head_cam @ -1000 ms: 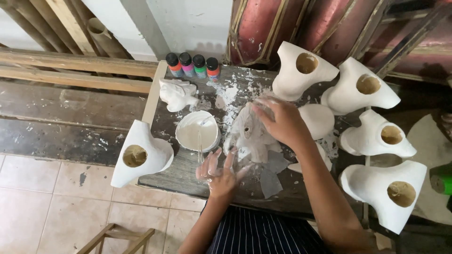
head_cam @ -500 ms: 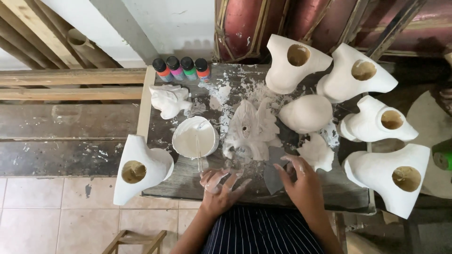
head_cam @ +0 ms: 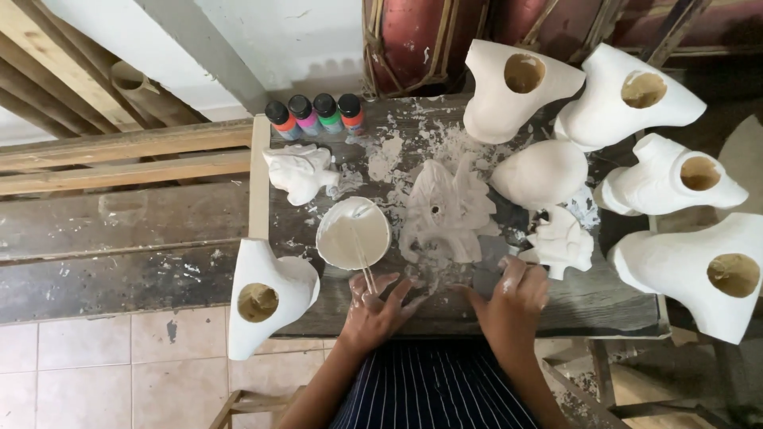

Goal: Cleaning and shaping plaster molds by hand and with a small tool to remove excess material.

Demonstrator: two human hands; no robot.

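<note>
A white, leaf-ribbed plaster cast (head_cam: pixel 445 208) lay unmoulded on the dark, plaster-spattered wooden surface (head_cam: pixel 612 298), just beyond both hands. The left hand (head_cam: pixel 377 306) was spread flat, its grip open and holding nothing, with a thin stirring stick (head_cam: pixel 362 256) running from its fingers into the round white bowl of wet plaster (head_cam: pixel 353 233) just above it. The right hand (head_cam: pixel 515 295) was likewise laid open on the surface, its fingers whitened, with a small white shell-shaped cast (head_cam: pixel 560 242) just beyond it. The casting was judged largely done: several white hollow-necked moulds (head_cam: pixel 517 91) stood around the cast, while four paint bottles with coloured bodies and black caps (head_cam: pixel 314 115) stood untouched at the far edge, so colouring appeared still to be left. Compared with the frame one second earlier, the right hand had been withdrawn from the leaf-ribbed cast to the near edge; the cast itself had not been shifted.
</note>
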